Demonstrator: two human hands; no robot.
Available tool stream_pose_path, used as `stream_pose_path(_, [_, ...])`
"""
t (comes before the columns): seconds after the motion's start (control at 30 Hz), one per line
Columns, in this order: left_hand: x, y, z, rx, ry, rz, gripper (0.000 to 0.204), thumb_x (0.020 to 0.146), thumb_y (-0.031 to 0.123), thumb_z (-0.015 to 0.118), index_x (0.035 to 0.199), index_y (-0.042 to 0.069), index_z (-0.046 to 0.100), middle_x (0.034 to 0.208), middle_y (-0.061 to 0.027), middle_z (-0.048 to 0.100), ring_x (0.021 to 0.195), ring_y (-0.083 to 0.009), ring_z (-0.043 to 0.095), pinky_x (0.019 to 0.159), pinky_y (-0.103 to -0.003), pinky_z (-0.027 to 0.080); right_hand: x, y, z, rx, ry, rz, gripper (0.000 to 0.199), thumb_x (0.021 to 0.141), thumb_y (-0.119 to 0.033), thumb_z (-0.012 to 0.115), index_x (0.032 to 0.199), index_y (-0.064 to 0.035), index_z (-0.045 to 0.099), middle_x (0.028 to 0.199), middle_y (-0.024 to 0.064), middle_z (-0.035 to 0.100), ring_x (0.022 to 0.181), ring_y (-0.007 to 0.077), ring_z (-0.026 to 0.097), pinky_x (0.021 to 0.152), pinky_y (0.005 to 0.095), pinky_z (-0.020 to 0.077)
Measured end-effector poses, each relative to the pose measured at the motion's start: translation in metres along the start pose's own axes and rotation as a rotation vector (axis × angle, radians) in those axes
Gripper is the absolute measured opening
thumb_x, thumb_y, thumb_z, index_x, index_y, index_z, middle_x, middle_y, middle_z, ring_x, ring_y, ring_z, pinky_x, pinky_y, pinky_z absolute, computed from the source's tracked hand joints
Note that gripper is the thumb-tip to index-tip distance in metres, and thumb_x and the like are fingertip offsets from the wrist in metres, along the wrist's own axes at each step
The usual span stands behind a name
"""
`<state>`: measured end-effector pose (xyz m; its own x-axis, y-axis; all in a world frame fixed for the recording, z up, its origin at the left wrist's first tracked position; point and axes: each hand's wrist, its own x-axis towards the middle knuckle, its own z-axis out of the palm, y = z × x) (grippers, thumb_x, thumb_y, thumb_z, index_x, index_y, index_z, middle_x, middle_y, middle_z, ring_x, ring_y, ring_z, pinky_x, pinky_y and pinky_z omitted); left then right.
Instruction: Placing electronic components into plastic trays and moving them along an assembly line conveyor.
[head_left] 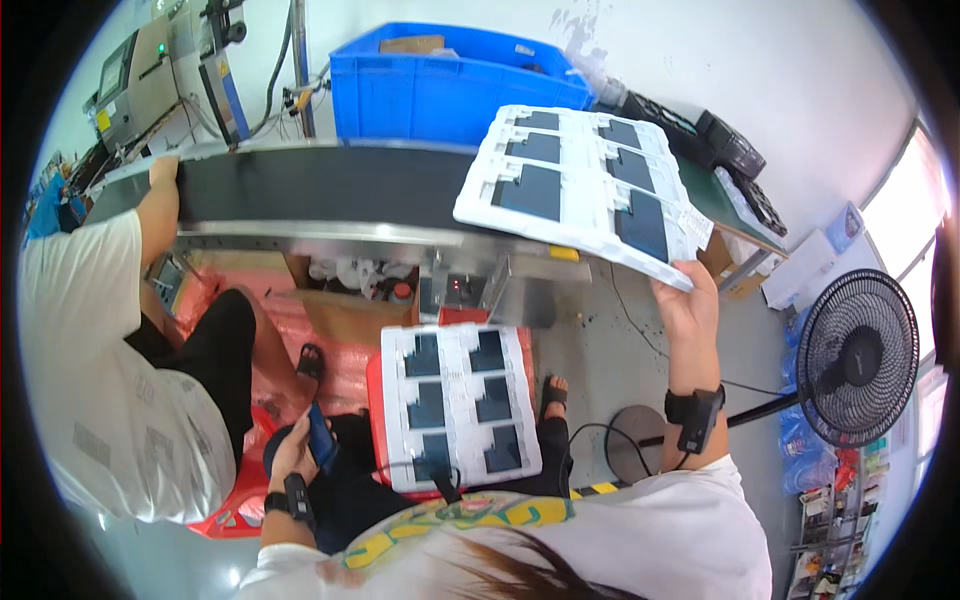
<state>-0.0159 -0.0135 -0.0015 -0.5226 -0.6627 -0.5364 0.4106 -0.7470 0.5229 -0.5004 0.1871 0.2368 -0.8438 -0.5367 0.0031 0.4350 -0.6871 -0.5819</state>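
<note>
Head view: beyond our hands, one belt; to their right, one fan. Our right hand pinches one six-panel tray; our left hand grips a slab beside a second tray of six.

Blue crate: was listed beyond and left of the right-hand grip. Black fan: was listed rightward.

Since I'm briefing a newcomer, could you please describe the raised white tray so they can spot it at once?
Start at the blue bin behind the black belt. Overlapping its lower right in view is the white tray, bearing six dark panels. Unlike the similar lower tray, it is gripped by the person's right hand.
</note>
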Motion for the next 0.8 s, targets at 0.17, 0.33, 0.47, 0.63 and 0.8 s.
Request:
stream_pose_path(0.17, [0.002,-0.003,-0.008,0.081,-0.121,0.070,0.038,0.093,0.018,0.046,0.130,0.008,0.043,0.104,-0.0091,0.059,0.093,-0.0199,0.058,0.087,-0.035,0.048,-0.094,-0.022,-0.034,-0.159,-0.005,0.079,0.054,0.067,0.007,0.047,0.121,0.0047,0.042,0.123,0.0172,0.049,0.114,0.0318,0.047,0.100,0.0435,0.0366])
stream_pose_path(0.33, [-0.005,-0.001,-0.009,0.135,-0.187,0.078,0.040,0.093,0.018,0.047,0.132,0.010,0.041,0.107,-0.0094,0.058,0.097,-0.0199,0.057,0.090,-0.037,0.047,-0.200,-0.041,-0.065,-0.222,0.090,0.105,0.051,0.067,0.002,0.047,0.117,0.0074,0.045,0.118,0.0186,0.052,0.109,0.0328,0.051,0.098,0.0422,0.0397])
stream_pose_path(0.47, [0.000,-0.008,-0.009,0.150,-0.156,0.077,0.039,0.092,0.017,0.048,0.130,0.010,0.043,0.110,-0.0084,0.058,0.098,-0.0195,0.058,0.089,-0.035,0.047,-0.237,-0.036,-0.093,-0.286,0.057,0.139,0.043,0.073,-0.003,0.044,0.115,0.0090,0.046,0.118,0.0210,0.052,0.108,0.0290,0.053,0.096,0.0390,0.0412])
stream_pose_path(0.63, [-0.005,-0.005,-0.007,0.119,-0.205,0.092,0.037,0.092,0.018,0.048,0.128,0.009,0.045,0.108,-0.0074,0.059,0.097,-0.0186,0.059,0.088,-0.033,0.048,-0.286,-0.021,-0.109,-0.376,-0.018,0.196,0.061,0.064,0.000,0.046,0.124,0.0055,0.042,0.124,0.0182,0.048,0.117,0.0316,0.045,0.104,0.0396,0.0326])
stream_pose_path(0.8, [-0.013,0.002,0.004,0.327,-0.180,0.014,0.036,0.092,0.017,0.048,0.127,0.008,0.046,0.106,-0.0070,0.059,0.094,-0.0170,0.059,0.086,-0.031,0.048,-0.255,0.025,-0.139,-0.251,0.262,0.375,0.053,0.066,0.002,0.049,0.119,0.0016,0.047,0.122,0.0141,0.051,0.115,0.0298,0.047,0.102,0.0413,0.0340])
